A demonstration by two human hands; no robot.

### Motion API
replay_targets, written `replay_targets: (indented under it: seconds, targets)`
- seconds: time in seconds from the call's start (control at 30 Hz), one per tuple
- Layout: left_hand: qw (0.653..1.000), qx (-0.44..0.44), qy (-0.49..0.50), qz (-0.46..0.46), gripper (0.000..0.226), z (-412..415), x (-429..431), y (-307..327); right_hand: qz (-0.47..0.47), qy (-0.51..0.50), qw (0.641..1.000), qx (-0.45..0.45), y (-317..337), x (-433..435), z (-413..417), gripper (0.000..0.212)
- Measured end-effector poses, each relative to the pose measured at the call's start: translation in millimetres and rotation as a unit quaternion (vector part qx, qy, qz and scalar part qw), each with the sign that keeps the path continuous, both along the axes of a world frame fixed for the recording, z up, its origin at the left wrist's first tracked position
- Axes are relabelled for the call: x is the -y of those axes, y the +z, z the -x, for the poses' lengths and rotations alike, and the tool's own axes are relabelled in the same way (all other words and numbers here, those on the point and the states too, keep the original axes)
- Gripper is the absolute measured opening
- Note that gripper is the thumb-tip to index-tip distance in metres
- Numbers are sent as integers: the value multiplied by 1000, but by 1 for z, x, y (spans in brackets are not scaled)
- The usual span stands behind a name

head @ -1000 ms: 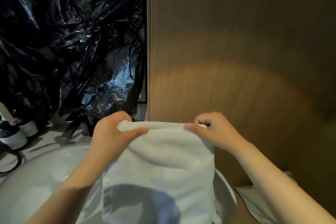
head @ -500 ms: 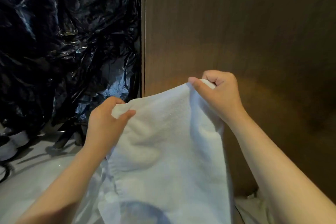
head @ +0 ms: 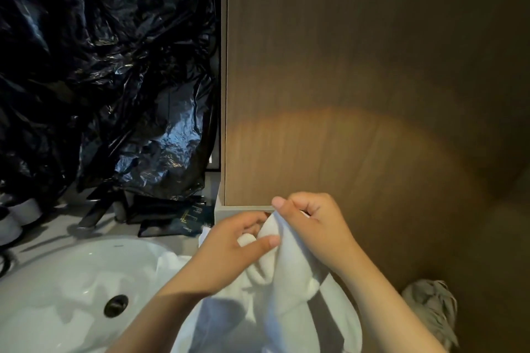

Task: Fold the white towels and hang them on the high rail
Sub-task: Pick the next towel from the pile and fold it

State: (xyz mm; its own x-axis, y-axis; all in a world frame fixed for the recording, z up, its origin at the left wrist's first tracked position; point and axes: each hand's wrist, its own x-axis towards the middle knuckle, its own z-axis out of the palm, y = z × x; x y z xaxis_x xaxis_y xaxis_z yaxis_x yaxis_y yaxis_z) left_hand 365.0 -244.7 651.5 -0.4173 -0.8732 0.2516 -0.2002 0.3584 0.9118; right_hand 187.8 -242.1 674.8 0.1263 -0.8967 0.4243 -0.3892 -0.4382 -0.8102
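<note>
Gripping white towel [head: 289,292], left hand [head: 229,249] beside right hand [head: 314,226]; cloth overlaps sink [head: 66,275].

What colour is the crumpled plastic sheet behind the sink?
The plastic sheet is glossy black; head view.

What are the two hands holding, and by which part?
Both hold the white towel by its top edge: the left hand pinches the bunched cloth, the right hand grips it right beside; the rest hangs down.
</note>
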Motion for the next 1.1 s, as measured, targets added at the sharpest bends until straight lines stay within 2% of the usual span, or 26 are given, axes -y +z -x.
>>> replay_targets:
  seconds: [0.1, 0.2, 0.27, 0.37, 0.5, 0.6, 0.77, 0.87, 0.93, 0.97, 1.03, 1.1]
  targets:
    - [998, -29, 50, 1, 36, -6, 1, 0, -12, 9, 1000, -12, -2, -6, 11, 53]
    - [989, -96, 115, -4, 37, -21, 7, 9, -50, 26, 998, -22, -8, -11, 32, 60]
    - [984, -99, 146, 9, 35, -29, 10, 17, -84, 34, 996, -8, -7, -15, 43, 59]
    - [979, -64, 190, 47, 31, -33, 19, 28, -58, 33, 998, 13, 21, -13, 52, 45]
    - [964, -39, 241, 101, 28, -31, 34, 50, 70, 37, 996, 45, 89, -2, 50, 44]
    - [956, -33, 263, 128, 30, -29, 42, 61, 114, 43, 991, 48, 111, -2, 41, 33]
    - [939, 64, 311, 135, 44, -28, 46, 50, 75, 79, 994, 27, 102, -12, 37, 16]
    - [910, 161, 348, 157, 30, -27, 43, 50, 12, 109, 994, -1, 92, -15, 34, 15]
    - [902, 203, 341, 171, 25, -23, 35, 50, -10, 71, 997, -22, 82, -15, 33, 11]
    - [908, 195, 321, 188, 32, -21, 29, 49, -16, 42, 998, -40, 77, -15, 32, 11]
    - [930, 147, 244, 232, 42, -12, 11, 52, -22, -2, 997, -70, 66, -13, 32, 12]
    - [963, 85, 154, 204, 46, 0, -4, 54, -22, -15, 997, -76, 59, -14, 29, 12]
